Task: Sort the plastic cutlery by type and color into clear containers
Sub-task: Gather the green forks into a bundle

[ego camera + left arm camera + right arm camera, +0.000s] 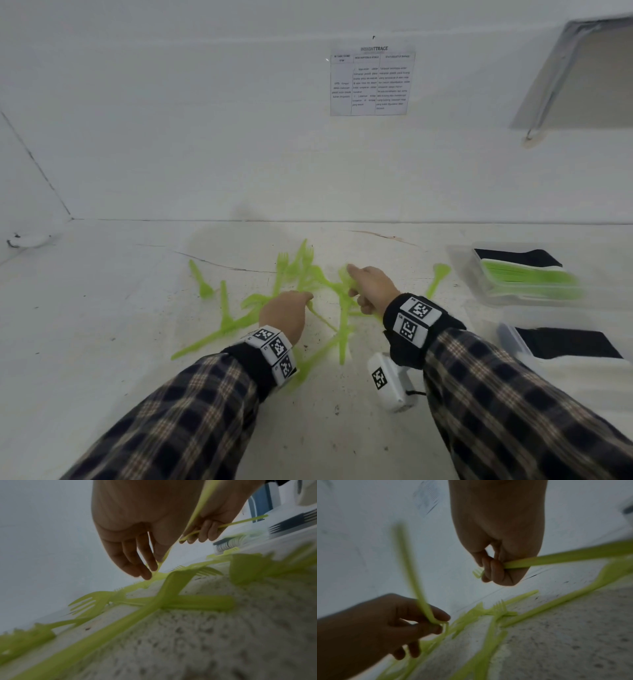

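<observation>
Several lime-green plastic forks and knives point(301, 274) lie scattered and crossed on the white table point(102, 308). My left hand point(308, 298) hangs low over the middle of the pile; its thumb and fingertips point(147, 572) pinch one end of a long green cutlery piece point(412, 568) that stands up from the table, its type unclear. Just to the right, my right hand point(356, 294) has its fingers point(493, 569) curled round a green fork point(556, 559), whose tines stick out past the knuckles. One green fork point(436, 277) lies apart at the right.
A clear container point(462, 270) at the right holds stacked green cutlery and some black pieces. Nearer me, a second clear container point(507, 334) holds black cutlery. A printed sheet point(371, 82) hangs on the white wall behind the table.
</observation>
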Tool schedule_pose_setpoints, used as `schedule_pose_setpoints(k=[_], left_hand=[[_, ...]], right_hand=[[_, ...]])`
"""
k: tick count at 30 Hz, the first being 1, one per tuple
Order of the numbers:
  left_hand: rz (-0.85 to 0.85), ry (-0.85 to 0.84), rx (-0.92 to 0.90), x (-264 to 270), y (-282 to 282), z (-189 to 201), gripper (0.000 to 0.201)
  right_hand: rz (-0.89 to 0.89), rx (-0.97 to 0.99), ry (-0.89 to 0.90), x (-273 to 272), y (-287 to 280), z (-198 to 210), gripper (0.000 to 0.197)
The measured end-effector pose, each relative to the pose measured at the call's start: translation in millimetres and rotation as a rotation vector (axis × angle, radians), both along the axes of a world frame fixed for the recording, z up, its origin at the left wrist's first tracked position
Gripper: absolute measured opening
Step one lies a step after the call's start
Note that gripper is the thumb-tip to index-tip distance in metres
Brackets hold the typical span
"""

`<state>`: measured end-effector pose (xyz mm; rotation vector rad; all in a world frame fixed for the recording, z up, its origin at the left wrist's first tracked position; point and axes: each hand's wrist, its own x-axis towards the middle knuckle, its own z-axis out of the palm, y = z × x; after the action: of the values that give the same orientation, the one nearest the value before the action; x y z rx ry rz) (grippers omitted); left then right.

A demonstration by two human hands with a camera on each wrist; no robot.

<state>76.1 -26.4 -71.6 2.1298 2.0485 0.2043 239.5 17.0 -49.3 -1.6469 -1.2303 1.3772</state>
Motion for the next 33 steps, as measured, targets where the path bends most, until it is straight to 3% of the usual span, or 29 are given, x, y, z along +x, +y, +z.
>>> schedule_pose_setpoints(k=[3, 6, 8, 10, 12, 14, 16, 18, 22, 23, 28, 30, 33], left_hand=[[0.033, -0.201, 0.038, 7, -1, -1, 0.038], [0.085, -0.386, 0.097, 11, -2, 0, 0.029], [0.104, -0.482, 0.131, 13, -4, 0, 0.027], [0.172, -0.623, 0.110, 17, -5, 1, 0.036], [0.262, -0.782, 0.071, 23, -8, 3, 0.047], [0.298, -0.828, 0.068, 31, -8, 2, 0.059], [0.281, -0.746, 0.095, 36, -8, 1, 0.060], [0.277, -0.597, 0.090, 39, -8, 0, 0.043], [0.293, -0.412, -0.029, 36, -11, -4, 0.020], [0.284, -0.381, -0.075, 34, -12, -3, 0.022], [0.104, -0.177, -0.266, 32, -22, 3, 0.050], [0.062, -0.146, -0.307, 36, -23, 5, 0.050], [0.021, -0.057, -0.305, 41, -24, 7, 0.032]], right_hand=[[0.190, -0.071, -0.023, -12, -8, -2, 0.039], [0.157, -0.033, -0.087, -19, -12, -11, 0.052], [0.087, 0.031, -0.164, -17, -11, -12, 0.048], [0.084, 0.098, -0.318, -11, -6, -11, 0.037], [0.116, 0.130, -0.500, -3, -1, -8, 0.010], [0.159, 0.122, -0.608, 3, 3, -7, 0.012], [0.201, 0.097, -0.640, 3, 2, -7, 0.020], [0.265, 0.094, -0.706, -3, 0, -9, 0.032], [0.364, 0.099, -0.826, -12, -2, -20, 0.033], [0.367, 0.094, -0.821, -13, -3, -20, 0.032], [0.311, 0.136, -0.683, -7, -1, -7, 0.025], [0.227, 0.193, -0.599, 0, 3, 5, 0.027], [0.180, 0.227, -0.499, 13, 9, 16, 0.021]])
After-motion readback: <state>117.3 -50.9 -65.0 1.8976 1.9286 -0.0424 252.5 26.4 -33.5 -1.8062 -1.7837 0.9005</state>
